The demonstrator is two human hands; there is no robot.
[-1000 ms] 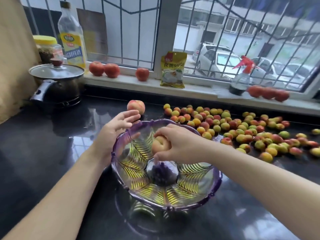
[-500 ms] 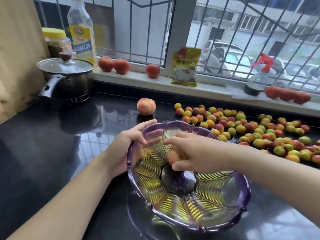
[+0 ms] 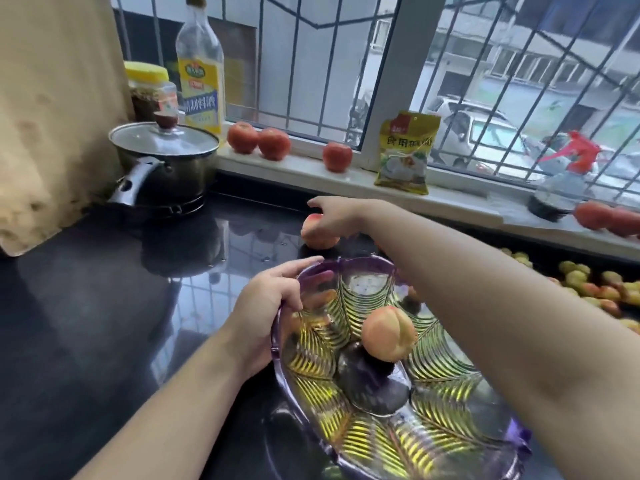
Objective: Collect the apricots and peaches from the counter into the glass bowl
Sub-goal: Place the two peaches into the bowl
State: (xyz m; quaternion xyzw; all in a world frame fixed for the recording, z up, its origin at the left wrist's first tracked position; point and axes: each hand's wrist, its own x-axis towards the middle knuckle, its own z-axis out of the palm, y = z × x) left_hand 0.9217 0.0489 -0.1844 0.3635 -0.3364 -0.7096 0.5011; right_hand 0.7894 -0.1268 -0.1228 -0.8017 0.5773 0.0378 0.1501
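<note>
Two bare forearms fill the near part of the view, and there is no sleeve on either one, right up to where they leave the picture. The left hand (image 3: 266,306) wears no ring, no glove, and its wrist carries no watch or band. The right hand (image 3: 337,216) is just as plain, nothing on the fingers that show, nothing at the wrist.

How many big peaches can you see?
2. One peach sits inside the glass bowl. The other peach is on the counter behind the bowl, under the right hand. More may be hidden.
</note>
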